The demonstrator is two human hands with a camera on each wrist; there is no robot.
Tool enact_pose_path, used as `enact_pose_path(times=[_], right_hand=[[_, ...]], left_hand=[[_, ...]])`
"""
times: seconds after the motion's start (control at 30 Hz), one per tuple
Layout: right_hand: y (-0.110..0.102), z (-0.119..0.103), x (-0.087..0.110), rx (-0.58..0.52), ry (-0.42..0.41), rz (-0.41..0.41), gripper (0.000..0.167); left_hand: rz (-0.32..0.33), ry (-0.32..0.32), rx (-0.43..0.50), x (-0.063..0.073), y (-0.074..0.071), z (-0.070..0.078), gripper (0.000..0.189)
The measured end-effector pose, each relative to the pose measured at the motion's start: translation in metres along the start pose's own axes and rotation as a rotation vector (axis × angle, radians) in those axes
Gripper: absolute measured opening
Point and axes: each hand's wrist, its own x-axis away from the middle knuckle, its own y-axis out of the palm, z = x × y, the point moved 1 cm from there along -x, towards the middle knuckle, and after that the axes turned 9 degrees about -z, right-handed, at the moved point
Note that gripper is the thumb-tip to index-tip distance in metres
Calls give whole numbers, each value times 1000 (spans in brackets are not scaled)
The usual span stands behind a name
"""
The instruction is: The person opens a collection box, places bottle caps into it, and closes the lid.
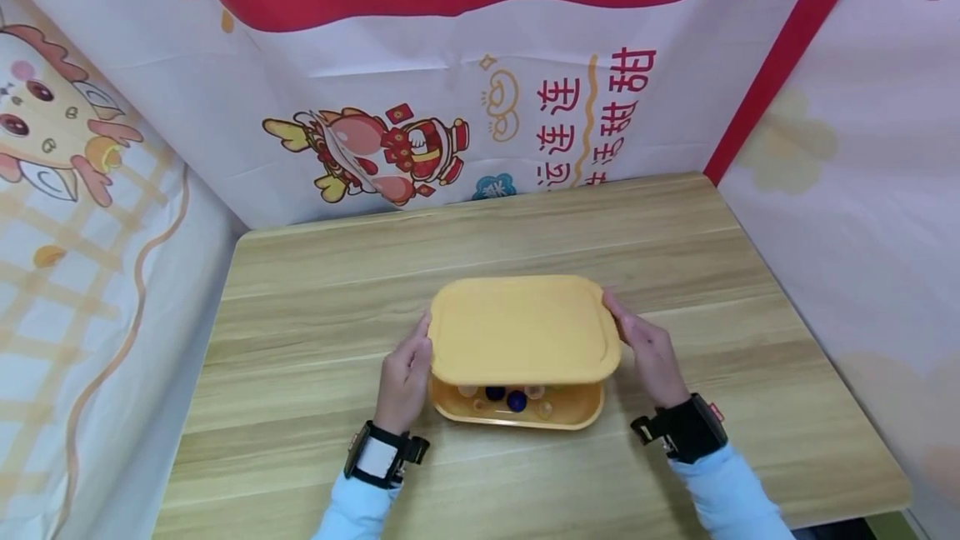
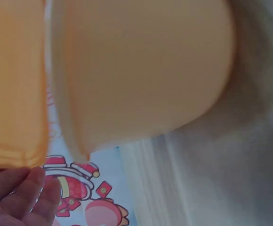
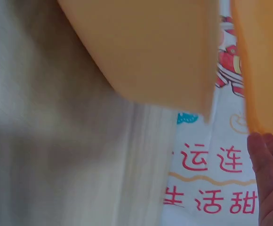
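A flat yellow-orange lid [image 1: 525,330] with rounded corners is held level by both hands over a matching plastic box [image 1: 517,418]. The lid covers the box's far part, while the near strip shows several small balls, among them a dark blue ball [image 1: 517,401] and some pale ones. At the lid's left end, my left hand [image 1: 402,382] grips the edge; its fingertips are at the lid's corner in the left wrist view. My right hand [image 1: 651,352] grips the opposite end. Both wrist views show a gap between the lid [image 2: 14,84] and the box rim [image 3: 214,56].
The box stands on a wood-grain table [image 1: 315,315]. Behind the table hangs a white cloth [image 1: 420,48] with red print and cartoon figures, and further printed cloths flank it left and right. Each wrist wears a black strap [image 1: 686,427].
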Motion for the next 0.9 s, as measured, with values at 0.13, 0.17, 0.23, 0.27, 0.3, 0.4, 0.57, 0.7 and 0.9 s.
enact_pose_path(times=[0.13,0.17,0.23,0.27,0.3,0.4,0.57,0.7,0.9], right_hand=[[11,6,11,11,53,26,39],[14,6,14,33,68,35,40],[18,6,18,74,88,49,43],[21,1,20,100,103,50,44],[23,1,22,125,108,51,46],[27,4,29,178,114,40,50],[32,11,36,234,155,17,55],[36,9,40,272,209,17,56],[42,9,44,315,284,38,57]], left_hand=[[-42,-88,-3,10,7,-1,50],[-50,-108,-3,13,8,-1,53],[-61,-130,-7,17,10,-3,56],[-63,-137,-13,19,11,-4,56],[-64,-137,-24,20,12,-5,56],[-68,-128,-63,23,14,-7,56],[-72,-91,-139,25,16,-12,54],[-84,-83,-191,26,19,-16,52],[-106,-127,-227,26,20,-15,52]])
